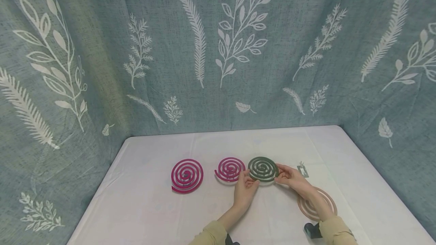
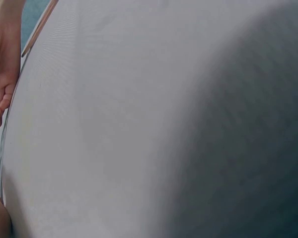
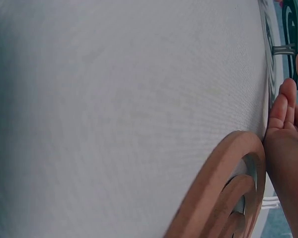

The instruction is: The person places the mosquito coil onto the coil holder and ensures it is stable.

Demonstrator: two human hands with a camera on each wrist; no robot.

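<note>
A dark green mosquito coil [image 1: 263,157] is raised a little above the white table, between the two hands. My right hand [image 1: 294,180] pinches its right edge between thumb and fingers. At its lower left edge, the fingers of my left hand [image 1: 244,193] grip the rim, close beside a pink mosquito coil [image 1: 229,180]. In the right wrist view a thin metal stand [image 3: 283,49] shows beneath the green coil; whether they touch is unclear. A brown mosquito coil [image 3: 213,186] lies under my right forearm.
Another pink mosquito coil [image 1: 187,191] lies farther left on the white table [image 1: 143,207]. A small metal stand [image 1: 302,171] sits right of my right hand. A leaf-patterned blue-green curtain [image 1: 211,109] hangs behind the table and along both sides.
</note>
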